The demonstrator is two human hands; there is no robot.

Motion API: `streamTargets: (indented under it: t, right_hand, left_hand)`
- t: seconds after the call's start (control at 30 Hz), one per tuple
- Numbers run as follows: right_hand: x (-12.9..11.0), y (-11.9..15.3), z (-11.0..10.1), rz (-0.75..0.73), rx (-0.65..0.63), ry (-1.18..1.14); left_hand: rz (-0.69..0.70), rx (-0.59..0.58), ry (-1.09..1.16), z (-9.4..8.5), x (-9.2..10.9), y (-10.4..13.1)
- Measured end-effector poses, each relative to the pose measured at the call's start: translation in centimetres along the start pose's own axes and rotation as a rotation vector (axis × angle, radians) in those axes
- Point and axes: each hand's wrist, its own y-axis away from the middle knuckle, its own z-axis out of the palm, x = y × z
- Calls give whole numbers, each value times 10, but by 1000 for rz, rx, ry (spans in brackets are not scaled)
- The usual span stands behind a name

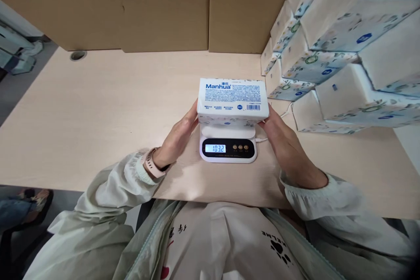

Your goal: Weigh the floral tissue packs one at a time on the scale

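A white tissue pack (232, 100) with blue "Manhua" lettering lies over the platform of a white digital scale (228, 131). The scale's lit display reads about 103.2. At the pack's left end is my left hand (180, 136), its fingers partly hidden behind the pack. My right hand (285, 144) is at the opposite end, fingers also partly out of sight. Between them, the two hands hold the pack by its ends. A white cable is plugged into the scale's right side.
Several tissue packs (334, 61) are stacked at the right. Brown cardboard boxes (164, 8) stand along the back of the light wooden table (82, 127). A cable hole (78, 55) is near the back left. Part of a seated person shows at the lower left.
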Motion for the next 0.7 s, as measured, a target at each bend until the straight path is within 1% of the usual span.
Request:
streamTargets:
  t: [0.03, 0.1, 0.17, 0.23, 0.3, 0.37, 0.4, 0.47, 0.5, 0.57, 0.63, 0.7]
  right_hand:
    - [-10, -6, 5, 3, -51, 17]
    - [-27, -25, 20, -8, -149, 11]
    - [-35, -49, 43, -46, -238, -22]
    - [-36, -75, 71, -47, -325, -43]
    - [-32, -98, 103, 14, -388, -9]
    - [-30, -116, 133, 88, -442, 78]
    - [-30, -124, 147, 107, -467, 133]
    - [-32, -138, 171, 100, -510, 254]
    - [-33, -146, 182, 85, -523, 309]
    - [-36, -165, 199, 67, -526, 392]
    - [-37, -185, 209, 66, -504, 419]
    - [-38, -200, 213, 53, -475, 386]
  left_hand:
    - [36, 15, -14, 1, 5, -3]
    - [119, 101, -35, -3, 16, -6]
    - [181, 230, -79, -17, 25, -5]
    - [193, 367, -166, -39, 29, 2]
    - [151, 481, -267, -67, 26, 14]
    - [103, 547, -414, -96, 18, 27]
    - [88, 567, -531, -110, 14, 32]
    - [76, 600, -813, -137, 8, 35]
    - [73, 618, -943, -149, 8, 33]
    - [72, 653, -1128, -173, 10, 19]
    - [65, 684, -1230, -194, 16, -5]
    - [26, 713, -1297, -211, 22, -35]
